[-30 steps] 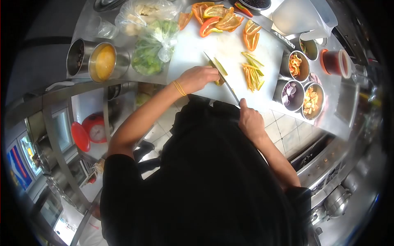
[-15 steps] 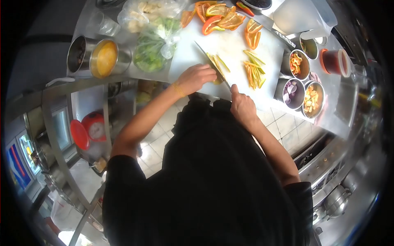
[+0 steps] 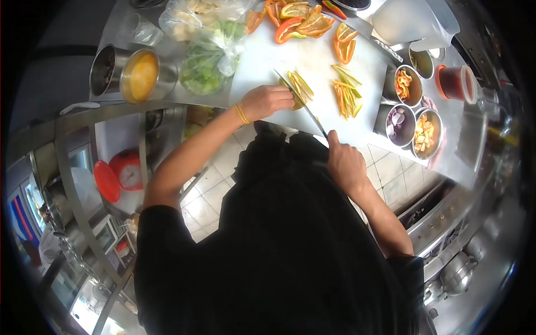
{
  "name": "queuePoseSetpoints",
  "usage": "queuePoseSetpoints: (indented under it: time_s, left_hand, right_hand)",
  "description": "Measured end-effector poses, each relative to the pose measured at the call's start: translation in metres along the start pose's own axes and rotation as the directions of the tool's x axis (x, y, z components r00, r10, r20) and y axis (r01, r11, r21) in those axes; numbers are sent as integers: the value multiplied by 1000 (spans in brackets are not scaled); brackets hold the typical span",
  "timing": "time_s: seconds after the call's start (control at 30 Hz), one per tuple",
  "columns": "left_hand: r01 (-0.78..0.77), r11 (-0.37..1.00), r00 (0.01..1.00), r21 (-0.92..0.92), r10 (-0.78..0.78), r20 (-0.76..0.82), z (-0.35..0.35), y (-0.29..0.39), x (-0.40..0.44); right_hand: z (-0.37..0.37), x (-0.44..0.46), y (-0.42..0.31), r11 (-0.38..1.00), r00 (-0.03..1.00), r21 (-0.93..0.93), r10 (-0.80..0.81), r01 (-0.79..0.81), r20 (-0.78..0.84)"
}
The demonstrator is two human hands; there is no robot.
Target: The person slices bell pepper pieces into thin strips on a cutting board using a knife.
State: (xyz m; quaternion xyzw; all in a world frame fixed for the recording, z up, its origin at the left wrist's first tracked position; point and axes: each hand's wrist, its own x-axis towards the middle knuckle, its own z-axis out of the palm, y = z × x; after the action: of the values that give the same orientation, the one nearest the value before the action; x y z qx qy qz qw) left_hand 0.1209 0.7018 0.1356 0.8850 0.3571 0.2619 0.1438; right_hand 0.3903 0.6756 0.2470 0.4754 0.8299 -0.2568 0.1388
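Note:
My right hand (image 3: 345, 162) grips the handle of a knife (image 3: 304, 104), whose blade slants up and left over the white cutting board (image 3: 268, 58). On the blade's left, my left hand (image 3: 269, 101) is closed on a pepper piece (image 3: 287, 85), mostly hidden by the fingers. Just right of the blade lie several thin pepper strips (image 3: 302, 85). A larger pile of cut strips (image 3: 347, 96) sits farther right on the board. Pepper halves (image 3: 298, 23) are heaped at the board's far edge, with another piece (image 3: 345, 44) to their right.
Bagged green vegetables (image 3: 206, 67) lie left of the board, near a metal pot of yellow food (image 3: 140, 78). On the right stand metal pots of cut peppers (image 3: 403, 84), onion (image 3: 396, 120) and orange pieces (image 3: 424, 134), plus a red tub (image 3: 460, 84). A second knife (image 3: 357, 25) lies at the far edge.
The knife and my right hand first shifted left and up, then came back right and down. More thin strips now lie beside the blade. My left hand stays at the pepper piece.

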Motion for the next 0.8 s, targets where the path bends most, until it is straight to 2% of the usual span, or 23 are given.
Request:
queuePoseSetpoints:
  time_s: [0.07, 0.13, 0.23, 0.4, 0.47, 0.63, 0.73, 0.8]
  left_hand:
    - [-5, 1000, 1000, -1, 5, 2, -2, 0, 2]
    - [-4, 1000, 1000, -1, 4, 9, -1, 0, -1]
    - [-51, 999, 999, 14, 51, -8, -1, -4, 0]
    - [-33, 999, 999, -9, 33, 6, 1, -2, -1]
    - [-49, 999, 998, -4, 49, -27, 3, -3, -3]
    - [-22, 995, 995, 100, 32, -98, -9, 5, -5]
    - [77, 993, 981, 85, -60, -184, -2, 8, -17]
    - [251, 968, 950, -25, -251, -187, 2, 10, -23]
  right_hand:
    - [10, 1, 5, 1000, 1000, -2, -14, 14, 2]
    - [35, 17, 11, 996, 993, 54, -71, 76, -94]
    - [33, 45, 4, 994, 993, 70, -83, 89, -88]
    - [21, 22, 6, 999, 999, 36, -27, 26, 26]
    - [52, 38, 11, 992, 992, 101, -66, 77, -106]
    - [38, 64, 8, 986, 995, 157, -40, 53, -87]
    - [37, 54, 10, 984, 995, 167, -55, 68, -78]
    - [38, 49, 9, 985, 999, 171, -13, 22, -53]
